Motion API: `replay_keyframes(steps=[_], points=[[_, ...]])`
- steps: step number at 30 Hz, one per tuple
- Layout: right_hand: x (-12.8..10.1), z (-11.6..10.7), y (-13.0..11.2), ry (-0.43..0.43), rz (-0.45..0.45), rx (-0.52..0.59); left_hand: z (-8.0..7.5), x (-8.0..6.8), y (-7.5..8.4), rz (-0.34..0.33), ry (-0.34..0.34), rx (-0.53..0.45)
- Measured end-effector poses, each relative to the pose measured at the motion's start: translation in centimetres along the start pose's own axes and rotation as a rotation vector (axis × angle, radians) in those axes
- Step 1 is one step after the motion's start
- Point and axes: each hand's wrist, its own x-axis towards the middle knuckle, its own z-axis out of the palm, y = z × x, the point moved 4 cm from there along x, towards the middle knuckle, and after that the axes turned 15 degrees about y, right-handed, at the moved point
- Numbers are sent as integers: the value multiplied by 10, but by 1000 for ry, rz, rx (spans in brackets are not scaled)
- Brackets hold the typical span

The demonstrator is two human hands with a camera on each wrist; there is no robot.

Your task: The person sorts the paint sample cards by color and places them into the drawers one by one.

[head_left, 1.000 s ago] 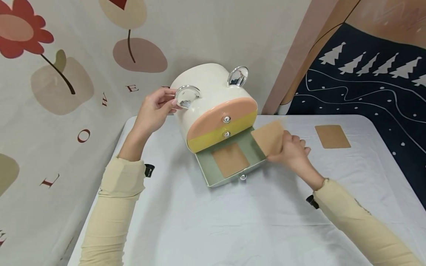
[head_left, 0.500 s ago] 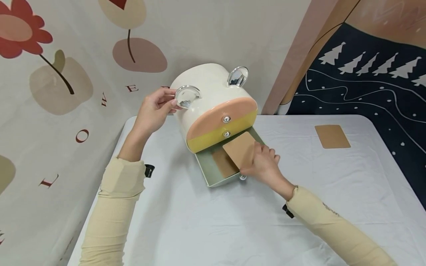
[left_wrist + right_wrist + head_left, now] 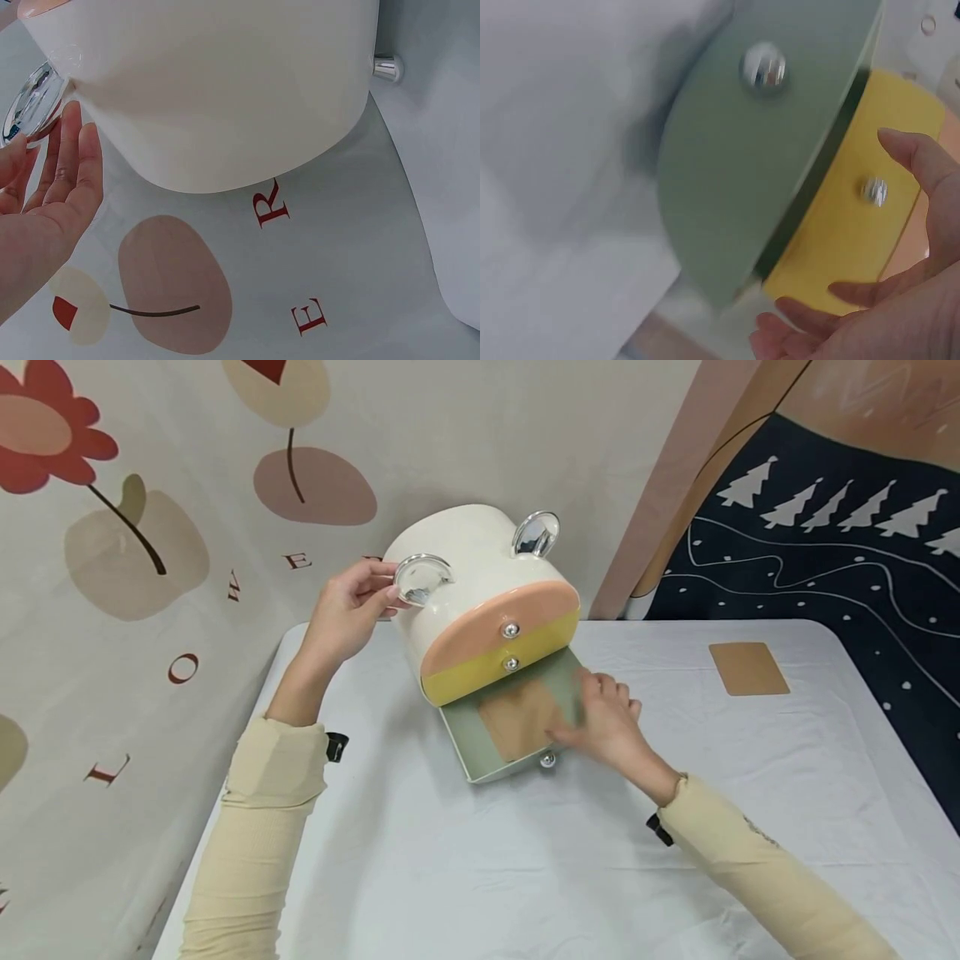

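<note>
Second card laid in the drawer

My right hand (image 3: 607, 727), fingers now relaxed, has released the brown card (image 3: 521, 720) into the open green drawer (image 3: 468, 745); my left hand (image 3: 347, 610) steadies the cream cabinet (image 3: 465, 560).

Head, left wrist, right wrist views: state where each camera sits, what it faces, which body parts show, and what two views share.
Head: worn on the head, looking forward and down at the table; shows both sleeved arms, the left hand and right hand.
Left wrist: beside the left hand, facing the cream box; fingers show.
Right wrist: low, facing the green drawer front; fingers show.
Shared: head and right wrist both show the yellow drawer.
</note>
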Motion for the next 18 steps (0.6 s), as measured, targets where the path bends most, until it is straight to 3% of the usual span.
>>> replay_keyframes(steps=[10, 18], points=[[28, -45, 69, -3, 95, -29, -1, -1, -1, -9, 1, -12], [47, -72, 144, -97, 208, -79, 0, 0, -1, -8, 2, -26]])
